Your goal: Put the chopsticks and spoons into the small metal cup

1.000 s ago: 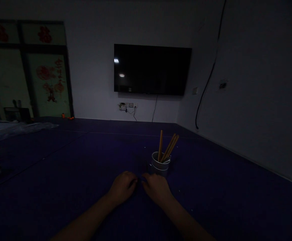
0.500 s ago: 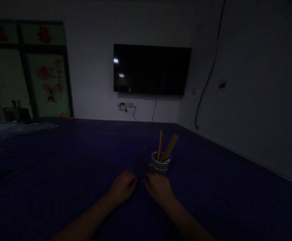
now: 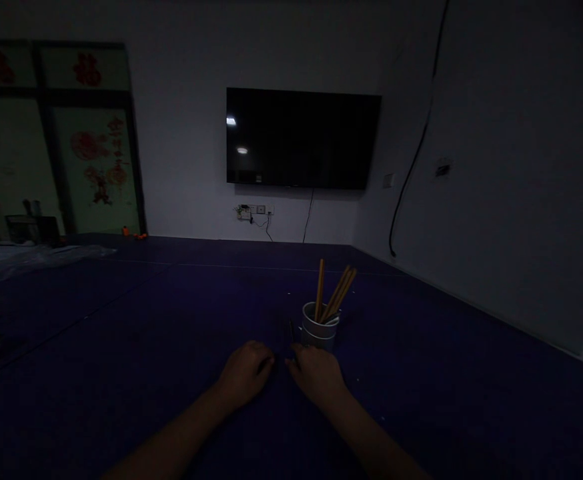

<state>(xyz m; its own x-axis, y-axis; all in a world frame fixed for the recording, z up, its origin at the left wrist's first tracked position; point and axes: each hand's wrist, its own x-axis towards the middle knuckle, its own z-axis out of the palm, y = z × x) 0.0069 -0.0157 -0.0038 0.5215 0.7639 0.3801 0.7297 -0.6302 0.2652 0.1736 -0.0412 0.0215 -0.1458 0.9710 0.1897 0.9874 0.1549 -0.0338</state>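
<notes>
My left hand rests knuckles-up on the dark blue surface, its fingers curled under. My right hand lies close beside it, fingers also curled, just in front of a small pale cup. Several wooden sticks stand in that cup, leaning right. The room is very dim, and what either hand may hold under its fingers is hidden.
A black wall screen hangs straight ahead above sockets and cables. Glass doors with red paper decorations stand at the left. Crumpled clear plastic lies on the surface's far left. A white wall borders the right edge.
Both hands stay almost still; the right hand has eased a little nearer me, away from the cup. The view has shifted very slightly.
</notes>
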